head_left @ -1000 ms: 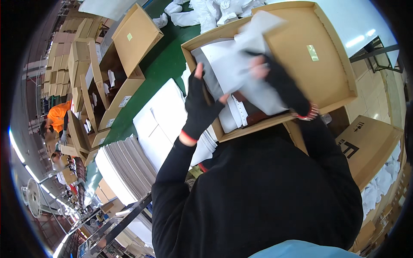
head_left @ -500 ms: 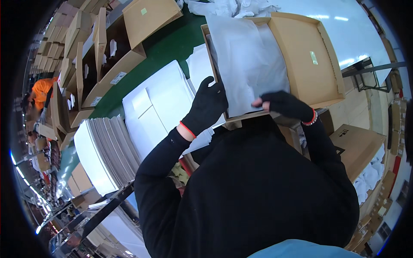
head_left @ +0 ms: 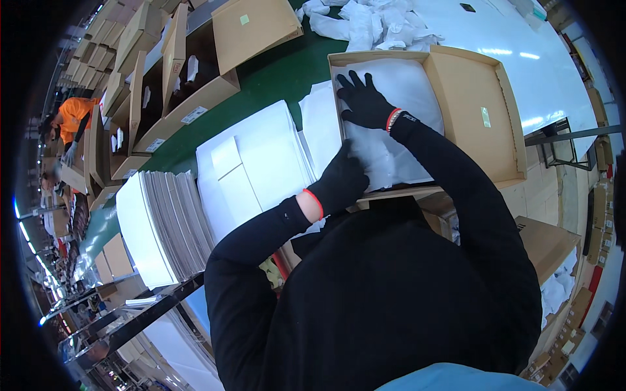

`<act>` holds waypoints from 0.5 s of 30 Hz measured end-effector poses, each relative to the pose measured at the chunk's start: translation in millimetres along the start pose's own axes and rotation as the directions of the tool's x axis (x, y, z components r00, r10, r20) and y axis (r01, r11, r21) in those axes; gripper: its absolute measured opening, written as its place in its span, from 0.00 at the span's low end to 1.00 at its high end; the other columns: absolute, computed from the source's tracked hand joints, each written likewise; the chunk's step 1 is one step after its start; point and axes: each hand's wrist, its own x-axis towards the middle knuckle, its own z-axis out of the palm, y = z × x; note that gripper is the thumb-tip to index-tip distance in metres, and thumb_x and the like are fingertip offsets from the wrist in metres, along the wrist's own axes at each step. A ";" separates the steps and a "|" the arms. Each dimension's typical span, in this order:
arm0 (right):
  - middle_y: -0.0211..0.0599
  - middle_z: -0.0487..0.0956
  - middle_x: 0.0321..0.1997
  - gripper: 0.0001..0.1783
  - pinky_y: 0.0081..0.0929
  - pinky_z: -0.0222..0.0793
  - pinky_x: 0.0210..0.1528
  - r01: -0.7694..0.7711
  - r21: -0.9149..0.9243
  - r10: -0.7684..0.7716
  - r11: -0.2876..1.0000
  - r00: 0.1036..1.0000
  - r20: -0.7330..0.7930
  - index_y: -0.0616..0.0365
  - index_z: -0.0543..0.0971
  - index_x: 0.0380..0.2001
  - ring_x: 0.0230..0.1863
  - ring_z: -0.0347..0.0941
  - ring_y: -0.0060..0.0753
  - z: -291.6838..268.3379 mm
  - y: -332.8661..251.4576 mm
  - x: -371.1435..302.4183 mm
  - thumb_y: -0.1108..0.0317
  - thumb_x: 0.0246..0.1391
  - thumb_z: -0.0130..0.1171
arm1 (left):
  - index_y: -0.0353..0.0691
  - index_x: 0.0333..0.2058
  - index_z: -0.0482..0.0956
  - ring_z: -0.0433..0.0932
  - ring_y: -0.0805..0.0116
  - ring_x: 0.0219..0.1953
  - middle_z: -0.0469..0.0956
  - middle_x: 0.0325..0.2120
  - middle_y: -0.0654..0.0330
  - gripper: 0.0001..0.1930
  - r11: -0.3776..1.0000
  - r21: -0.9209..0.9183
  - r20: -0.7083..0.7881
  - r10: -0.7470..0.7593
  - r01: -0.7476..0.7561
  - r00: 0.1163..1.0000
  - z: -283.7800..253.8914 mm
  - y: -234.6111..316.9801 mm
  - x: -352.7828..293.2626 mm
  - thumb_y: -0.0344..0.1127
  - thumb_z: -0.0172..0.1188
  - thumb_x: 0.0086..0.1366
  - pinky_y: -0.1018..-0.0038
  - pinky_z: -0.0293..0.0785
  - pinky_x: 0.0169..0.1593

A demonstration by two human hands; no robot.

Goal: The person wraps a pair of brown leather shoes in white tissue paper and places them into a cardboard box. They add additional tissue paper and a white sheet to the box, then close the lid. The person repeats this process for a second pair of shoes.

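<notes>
An open brown cardboard box lies in front of me, its lid folded back to the right. White tissue paper covers whatever is inside. My right hand, in a black glove, reaches across to the box's far left part and rests on the paper with fingers spread. At the near left corner my left hand, also gloved, touches the box edge and paper. Its fingers are blurred, so their grip does not show.
White paper sheets and a thick stack of white boards stand to the left. Beyond are open brown boxes on the green table. Crumpled white paper lies at the back. A person in orange works far left.
My right hand has moved from the box's near edge to its far left part, fingers now spread. My left hand has shifted down to the near left corner. The paper lies flatter inside the box.
</notes>
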 end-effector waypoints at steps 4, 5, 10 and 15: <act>0.42 0.60 0.70 0.32 0.56 0.41 0.70 0.154 0.125 -0.111 0.980 0.948 -0.298 0.56 0.70 0.58 0.73 0.48 0.47 -6.7 45.6 -26.3 0.52 0.53 0.61 | 0.44 0.30 0.82 0.79 0.59 0.36 0.78 0.24 0.58 0.12 0.952 -0.301 -0.232 -0.135 0.061 0.963 -21.5 0.1 -10.3 0.46 0.57 0.63 0.54 0.61 0.61; 0.42 0.63 0.68 0.31 0.45 0.44 0.71 0.135 0.175 -0.065 0.975 0.932 -0.356 0.55 0.68 0.61 0.72 0.52 0.44 -10.7 74.6 -43.0 0.59 0.55 0.61 | 0.43 0.30 0.82 0.79 0.57 0.35 0.78 0.24 0.56 0.13 0.908 -0.411 -0.298 -0.219 0.082 0.929 -30.7 -2.5 -12.1 0.46 0.57 0.63 0.55 0.64 0.58; 0.54 0.73 0.55 0.37 0.42 0.62 0.61 -0.581 -0.012 0.403 0.814 0.578 -0.710 0.63 0.67 0.59 0.59 0.68 0.53 -52.0 267.7 -199.3 0.55 0.49 0.64 | 0.36 0.59 0.64 0.79 0.52 0.25 0.78 0.19 0.51 0.30 0.664 -0.499 -0.135 -0.694 0.557 0.707 -24.2 -54.9 -2.2 0.50 0.53 0.66 0.59 0.73 0.31; 0.54 0.75 0.54 0.37 0.37 0.60 0.63 -0.447 0.220 0.405 0.867 0.890 0.210 0.67 0.69 0.56 0.59 0.68 0.50 18.7 390.4 -399.1 0.43 0.57 0.56 | 0.29 0.62 0.55 0.80 0.43 0.31 0.79 0.28 0.42 0.34 0.593 -0.640 0.014 -0.626 0.488 0.779 47.0 -67.9 21.9 0.48 0.50 0.66 0.56 0.75 0.35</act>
